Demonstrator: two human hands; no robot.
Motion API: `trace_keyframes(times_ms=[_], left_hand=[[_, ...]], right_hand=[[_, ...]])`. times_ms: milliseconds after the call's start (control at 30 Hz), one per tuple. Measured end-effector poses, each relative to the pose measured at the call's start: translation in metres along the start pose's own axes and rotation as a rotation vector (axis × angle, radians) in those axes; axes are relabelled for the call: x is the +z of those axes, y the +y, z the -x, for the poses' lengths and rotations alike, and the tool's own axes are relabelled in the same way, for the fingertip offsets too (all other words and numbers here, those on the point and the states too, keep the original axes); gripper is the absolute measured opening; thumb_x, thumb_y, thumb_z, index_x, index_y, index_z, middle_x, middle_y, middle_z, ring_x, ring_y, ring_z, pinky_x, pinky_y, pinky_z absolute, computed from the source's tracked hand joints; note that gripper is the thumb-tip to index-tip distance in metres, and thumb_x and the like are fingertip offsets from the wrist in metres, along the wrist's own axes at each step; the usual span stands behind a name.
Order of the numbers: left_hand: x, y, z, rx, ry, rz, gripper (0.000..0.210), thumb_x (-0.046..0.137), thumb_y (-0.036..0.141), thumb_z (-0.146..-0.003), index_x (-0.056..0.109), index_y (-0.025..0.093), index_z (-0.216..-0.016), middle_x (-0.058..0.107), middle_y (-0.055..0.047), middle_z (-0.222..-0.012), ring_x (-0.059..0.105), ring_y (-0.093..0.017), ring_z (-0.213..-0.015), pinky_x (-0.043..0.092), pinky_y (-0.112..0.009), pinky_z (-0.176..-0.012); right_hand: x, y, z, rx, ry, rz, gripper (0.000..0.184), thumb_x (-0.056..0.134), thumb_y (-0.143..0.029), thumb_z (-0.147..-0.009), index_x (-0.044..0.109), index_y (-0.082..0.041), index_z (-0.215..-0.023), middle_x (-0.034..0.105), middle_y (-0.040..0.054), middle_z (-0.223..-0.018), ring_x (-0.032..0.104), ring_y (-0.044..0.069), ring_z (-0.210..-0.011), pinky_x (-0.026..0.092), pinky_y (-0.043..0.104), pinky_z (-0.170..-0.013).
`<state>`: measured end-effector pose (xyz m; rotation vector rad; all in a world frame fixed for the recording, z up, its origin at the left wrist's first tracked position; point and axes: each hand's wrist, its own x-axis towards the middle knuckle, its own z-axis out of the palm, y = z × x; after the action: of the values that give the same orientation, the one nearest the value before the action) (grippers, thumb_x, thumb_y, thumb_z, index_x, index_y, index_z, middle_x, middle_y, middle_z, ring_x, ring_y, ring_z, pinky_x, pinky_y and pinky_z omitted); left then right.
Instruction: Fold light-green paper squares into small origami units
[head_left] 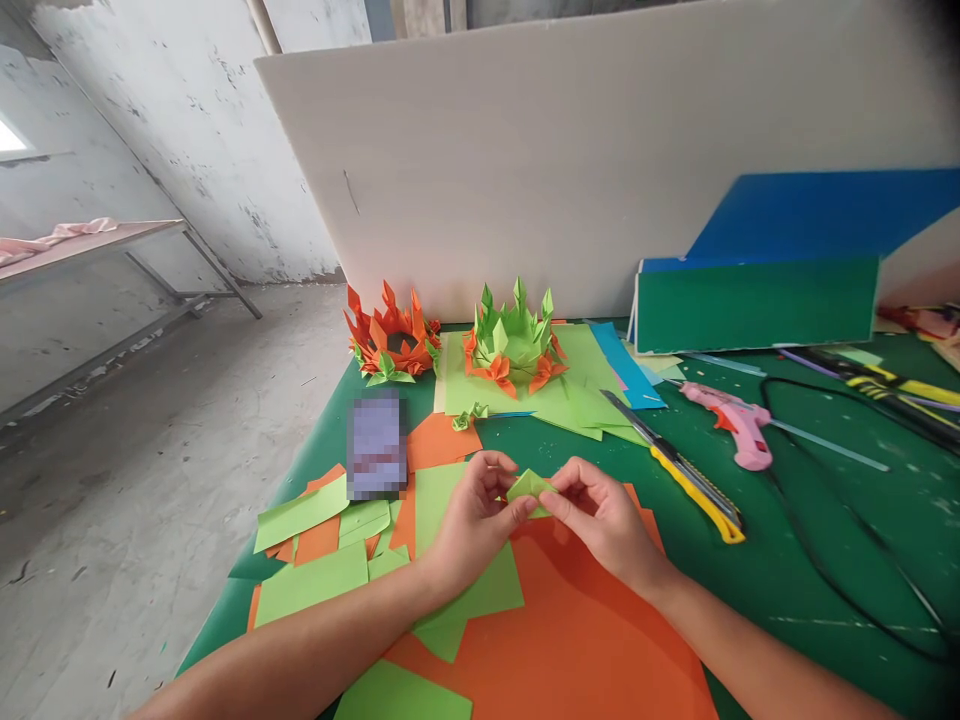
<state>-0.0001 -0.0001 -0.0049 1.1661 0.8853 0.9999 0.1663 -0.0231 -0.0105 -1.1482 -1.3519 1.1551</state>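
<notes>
A small folded piece of green paper (529, 486) is pinched between my two hands above a large orange sheet (600, 610). My left hand (480, 505) grips its left side with thumb and fingers, and my right hand (604, 515) holds the right side the same way. Part of the folded paper is covered by my fingertips. Cut green paper (315, 585) and orange scraps lie beside and under my left forearm. Beyond my hands stand an orange paper crown (386, 335) with green flowers and a green paper crown (517, 325) with orange flowers.
Right of my hands lie a yellow utility knife (675, 465), a pink glue gun (731, 425) with its black cord, and a glue stick (832, 445). A blurred rectangular object (376, 445) lies at left. Green and blue boards (757, 305) lean against a white panel (487, 150) behind.
</notes>
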Motion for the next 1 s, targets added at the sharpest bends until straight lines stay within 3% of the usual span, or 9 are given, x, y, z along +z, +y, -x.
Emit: trace_keyframes(times_ms=[133,267,400,500,633,800,1000], left_hand=[[-0.001,-0.001,-0.001,0.008,0.035,0.033,0.030,0.075,0.032,-0.073,0.048,0.021,-0.078,0.048,0.007,-0.069,0.047,-0.007,-0.058,0.045,-0.020,-0.056],[-0.001,0.002,-0.002,-0.055,0.018,-0.055,0.019,0.069,0.037,-0.078,0.065,0.018,-0.081,0.062,0.000,-0.078,0.057,-0.011,-0.067,0.049,-0.026,-0.066],[-0.003,0.005,-0.002,-0.094,0.026,-0.069,0.025,0.071,0.037,-0.076,0.072,0.020,-0.095,0.070,-0.006,-0.097,0.061,-0.018,-0.088,0.049,-0.030,-0.077],[-0.007,0.004,-0.004,-0.146,0.051,-0.021,0.032,0.077,0.037,-0.070,0.073,0.020,-0.097,0.071,-0.005,-0.094,0.060,-0.018,-0.084,0.048,-0.028,-0.072],[-0.011,0.003,-0.007,-0.196,0.079,0.009,0.029,0.076,0.037,-0.072,0.076,0.021,-0.096,0.071,-0.004,-0.086,0.057,-0.014,-0.079,0.045,-0.025,-0.072],[-0.012,0.005,-0.006,-0.201,0.070,-0.020,0.028,0.072,0.037,-0.076,0.075,0.022,-0.099,0.072,-0.004,-0.094,0.056,-0.013,-0.080,0.043,-0.025,-0.074],[-0.011,0.006,-0.005,-0.144,0.051,-0.109,0.023,0.069,0.034,-0.078,0.074,0.020,-0.096,0.071,-0.005,-0.097,0.059,-0.016,-0.084,0.045,-0.026,-0.074]], right_hand=[[0.002,0.001,0.000,-0.032,0.047,-0.024,0.022,0.063,-0.039,-0.086,0.047,-0.023,-0.083,0.046,-0.0040,-0.071,0.049,0.011,-0.061,0.045,0.022,-0.056],[0.000,0.004,0.000,-0.112,0.061,0.060,0.014,0.057,-0.034,-0.090,0.054,-0.023,-0.083,0.051,-0.0021,-0.072,0.052,0.012,-0.063,0.048,0.023,-0.059],[-0.003,0.006,0.000,-0.098,0.047,0.132,0.015,0.055,-0.032,-0.092,0.067,-0.024,-0.096,0.069,0.0042,-0.092,0.065,0.018,-0.086,0.055,0.028,-0.075],[-0.004,0.006,0.002,-0.117,0.036,0.181,0.020,0.053,-0.031,-0.093,0.070,-0.025,-0.101,0.072,0.0061,-0.102,0.066,0.023,-0.100,0.055,0.033,-0.084],[-0.003,0.006,0.003,-0.163,0.011,0.244,0.021,0.054,-0.028,-0.092,0.070,-0.026,-0.105,0.073,0.0057,-0.105,0.067,0.022,-0.100,0.056,0.033,-0.085],[-0.003,0.005,0.002,-0.182,-0.015,0.261,0.021,0.056,-0.023,-0.090,0.068,-0.027,-0.107,0.071,0.0036,-0.105,0.067,0.019,-0.097,0.055,0.030,-0.084],[-0.002,0.004,0.001,-0.201,-0.054,0.247,0.012,0.058,-0.021,-0.088,0.065,-0.025,-0.098,0.067,0.0031,-0.099,0.064,0.018,-0.092,0.053,0.029,-0.082]])
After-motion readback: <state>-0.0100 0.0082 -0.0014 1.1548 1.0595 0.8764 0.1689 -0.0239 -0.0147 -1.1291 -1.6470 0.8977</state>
